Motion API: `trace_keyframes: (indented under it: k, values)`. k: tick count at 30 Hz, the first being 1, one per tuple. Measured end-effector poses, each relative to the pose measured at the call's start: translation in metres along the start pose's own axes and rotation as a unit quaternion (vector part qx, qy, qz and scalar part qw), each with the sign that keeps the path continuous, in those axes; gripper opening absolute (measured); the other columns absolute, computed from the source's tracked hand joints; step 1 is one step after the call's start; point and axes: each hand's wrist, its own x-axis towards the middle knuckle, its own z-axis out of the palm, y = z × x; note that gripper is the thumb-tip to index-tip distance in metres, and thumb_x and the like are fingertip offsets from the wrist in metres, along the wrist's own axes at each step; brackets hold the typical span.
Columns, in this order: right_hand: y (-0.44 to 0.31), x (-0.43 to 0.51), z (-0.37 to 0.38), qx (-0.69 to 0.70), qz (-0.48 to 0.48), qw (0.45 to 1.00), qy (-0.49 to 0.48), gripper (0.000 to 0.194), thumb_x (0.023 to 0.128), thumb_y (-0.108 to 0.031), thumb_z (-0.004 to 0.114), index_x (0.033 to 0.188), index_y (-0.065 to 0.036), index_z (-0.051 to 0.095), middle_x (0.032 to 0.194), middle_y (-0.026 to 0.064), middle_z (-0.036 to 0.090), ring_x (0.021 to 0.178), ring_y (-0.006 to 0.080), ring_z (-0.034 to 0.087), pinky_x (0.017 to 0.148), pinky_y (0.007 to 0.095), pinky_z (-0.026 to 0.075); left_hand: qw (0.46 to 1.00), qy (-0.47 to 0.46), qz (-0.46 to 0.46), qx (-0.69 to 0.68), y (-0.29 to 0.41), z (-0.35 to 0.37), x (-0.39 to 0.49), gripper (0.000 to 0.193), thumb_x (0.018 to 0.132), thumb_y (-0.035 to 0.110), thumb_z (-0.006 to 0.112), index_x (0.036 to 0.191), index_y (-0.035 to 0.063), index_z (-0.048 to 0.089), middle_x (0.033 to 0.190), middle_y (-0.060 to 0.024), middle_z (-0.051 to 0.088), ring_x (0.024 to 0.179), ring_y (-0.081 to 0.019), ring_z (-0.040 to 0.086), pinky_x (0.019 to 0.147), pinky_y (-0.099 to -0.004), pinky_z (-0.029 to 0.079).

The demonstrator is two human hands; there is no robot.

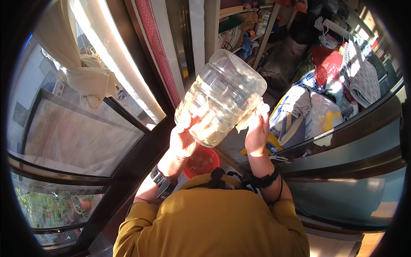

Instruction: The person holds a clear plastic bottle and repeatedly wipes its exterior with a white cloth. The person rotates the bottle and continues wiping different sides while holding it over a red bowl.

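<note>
A big clear plastic water jug [232, 78] is held tilted in front of me, with pale patches and ridges around its wall. My left hand [184, 138] grips its lower left side, and the fingers show through the sunlit plastic. Against the opposite side, my right hand [257, 130] pinches a pale, crumpled piece [249, 117], which touches the jug. Whether that piece is cloth or a peeled label, I cannot tell. Below the jug is a red plastic basin [202, 162], partly hidden by my left forearm and my body.
Dark-framed glass panels stand close on both sides, with a knotted cream curtain [88, 77] at the left. Stuffed bags [322, 112] and folded checked fabric [362, 74] are piled to the right. Cluttered shelves [247, 29] rise beyond the jug.
</note>
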Motion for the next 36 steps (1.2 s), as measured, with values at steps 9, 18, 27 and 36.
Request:
trace_keyframes:
  k: [9,18,27,36]
  values:
    - [0.01,0.026,-0.038,0.175,0.112,0.973,-0.098,0.049,0.104,-0.033,0.046,0.141,-0.001,0.044,0.136,0.012,0.056,0.123,0.0243,0.054,0.103,0.0377,0.046,0.994,0.011,-0.097,0.058,0.021,-0.025,-0.006,0.07,0.083,0.012,0.067,0.144,-0.0023,0.038,0.139,-0.0228,0.052,0.126,-0.0406,0.053,0.103,-0.0633,0.043]
    - [-0.025,0.062,-0.052,0.207,0.247,0.94,-0.114,0.039,0.105,-0.023,0.044,0.132,0.004,0.054,0.125,0.0135,0.063,0.117,0.0229,0.06,0.102,0.0339,0.048,0.99,-0.015,-0.077,0.117,0.056,-0.035,-0.005,0.056,0.082,0.0,0.067,0.135,-0.0083,0.049,0.124,-0.0234,0.063,0.117,-0.0371,0.061,0.101,-0.0492,0.05]
    - [-0.043,0.082,-0.041,0.11,0.223,0.923,-0.294,0.044,0.103,-0.024,0.042,0.131,0.008,0.054,0.123,0.0174,0.065,0.114,0.0254,0.063,0.101,0.0364,0.048,0.938,-0.099,-0.091,0.32,0.083,-0.026,-0.017,0.063,0.079,-0.007,0.067,0.138,-0.0053,0.048,0.128,-0.0198,0.063,0.119,-0.033,0.06,0.103,-0.0448,0.047]
    - [-0.068,0.096,-0.034,-0.138,0.159,0.923,-0.322,0.029,0.101,-0.011,0.05,0.121,0.006,0.061,0.119,0.0122,0.067,0.112,0.0197,0.063,0.098,0.0301,0.048,0.888,-0.1,-0.09,0.44,0.075,0.007,-0.02,0.051,0.083,-0.009,0.063,0.133,-0.0062,0.054,0.121,-0.0175,0.067,0.113,-0.0291,0.064,0.099,-0.038,0.05]
